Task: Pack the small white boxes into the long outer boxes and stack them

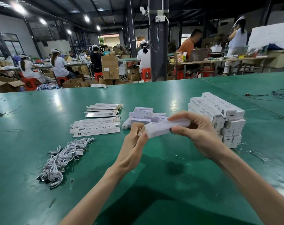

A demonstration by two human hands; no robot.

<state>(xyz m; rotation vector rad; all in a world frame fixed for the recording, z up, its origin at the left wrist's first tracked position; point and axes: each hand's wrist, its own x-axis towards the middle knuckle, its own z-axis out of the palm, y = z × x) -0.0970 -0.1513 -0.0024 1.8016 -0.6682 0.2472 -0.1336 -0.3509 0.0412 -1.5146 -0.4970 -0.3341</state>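
White thin card, by the look of it: long outer box point(167, 128) held level in the air over the middle of the table, pinched at its 3 o'clock end between thumb and fingers of the right hand point(198, 132), with the left hand point(134, 148) curled round the 9 o'clock end, fingertips on the open, brown-edged flap. Probably light and hollow, easily dented on the broad faces, fairly slick; best taken by the narrow edges near the ends, never squeezed mid-span. Cannot tell whether already loaded. Just beyond, at 12 o'clock, a loose heap of small white boxes point(143, 116), likely just as light, stiffest at the corners, best lifted by the short sides. Off at 2 o'clock, a criss-crossed stack of packed boxes point(217, 114), probably prone to sliding if nudged. At 10 o'clock, flat unfolded outer boxes point(95, 125); at 8 o'clock, a tangle of white cables point(65, 158), all on the green table point(40, 111)
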